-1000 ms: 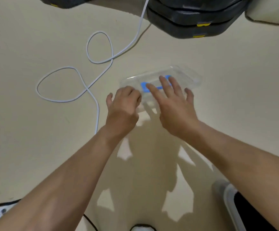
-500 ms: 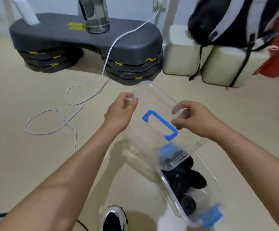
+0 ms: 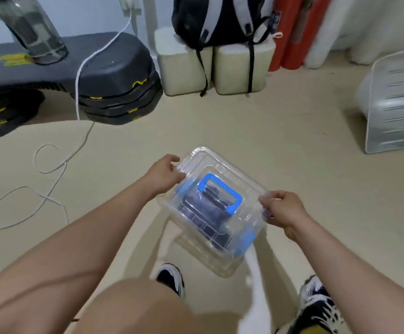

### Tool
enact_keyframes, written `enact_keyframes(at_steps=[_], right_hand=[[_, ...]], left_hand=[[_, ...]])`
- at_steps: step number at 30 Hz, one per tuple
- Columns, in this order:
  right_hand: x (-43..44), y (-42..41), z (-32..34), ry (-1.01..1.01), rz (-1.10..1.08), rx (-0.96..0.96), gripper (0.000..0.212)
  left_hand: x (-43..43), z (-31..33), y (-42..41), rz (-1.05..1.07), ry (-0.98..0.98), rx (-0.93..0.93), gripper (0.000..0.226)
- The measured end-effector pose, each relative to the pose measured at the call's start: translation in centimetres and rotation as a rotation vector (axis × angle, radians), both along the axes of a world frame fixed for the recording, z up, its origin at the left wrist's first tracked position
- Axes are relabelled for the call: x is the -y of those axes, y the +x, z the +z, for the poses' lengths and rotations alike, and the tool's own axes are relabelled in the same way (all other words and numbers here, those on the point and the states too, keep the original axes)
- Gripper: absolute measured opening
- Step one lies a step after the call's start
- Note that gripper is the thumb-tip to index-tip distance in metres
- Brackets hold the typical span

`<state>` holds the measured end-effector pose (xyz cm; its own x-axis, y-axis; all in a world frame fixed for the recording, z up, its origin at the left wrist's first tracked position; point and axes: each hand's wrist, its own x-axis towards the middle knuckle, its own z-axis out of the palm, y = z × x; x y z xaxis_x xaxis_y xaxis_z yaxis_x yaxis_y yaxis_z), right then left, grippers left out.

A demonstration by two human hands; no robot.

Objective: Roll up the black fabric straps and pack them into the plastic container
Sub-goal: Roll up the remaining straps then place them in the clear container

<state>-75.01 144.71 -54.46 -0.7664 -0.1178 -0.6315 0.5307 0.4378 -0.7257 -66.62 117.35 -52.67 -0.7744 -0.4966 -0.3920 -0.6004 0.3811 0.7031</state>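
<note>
As my L hand [image 3: 163, 174] & R hand [image 3: 283, 208] hold lid [image 3: 242, 186] over plastic container [image 3: 220, 259], both sets of fingers [image 3: 178, 175] grasp lid edges; black fabric straps [image 3: 210, 209] inside.

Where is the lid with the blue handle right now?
Head view, lower centre: the lid lies over the plastic container, gripped between the left hand and the right hand.
</note>
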Motion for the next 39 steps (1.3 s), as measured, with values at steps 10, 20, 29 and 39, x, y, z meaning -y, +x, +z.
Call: enact_keyframes(at_steps=[10, 20, 29, 39], right_hand=[[1.7, 1.4, -8.4, 0.154, 0.010, 0.018, 0.053], [1.8, 0.8, -9.6, 0.303, 0.134, -0.039, 0.036], [2.7, -0.6, -10.3, 0.262, 0.207, -0.196, 0.035], [2.3, -0.5, -11.7, 0.326, 0.028, -0.113, 0.017]], left_hand=[[-0.3, -9.7, -2.2, -0.034, -0.358, 0.212, 0.034], [-0.2, -12.3, -1.5, -0.068, -0.449, 0.326, 0.034], [-0.7, -12.8, 2.0, -0.094, -0.505, 0.349, 0.029], [0.1, -13.4, 1.7, 0.007, -0.310, 0.352, 0.039]])
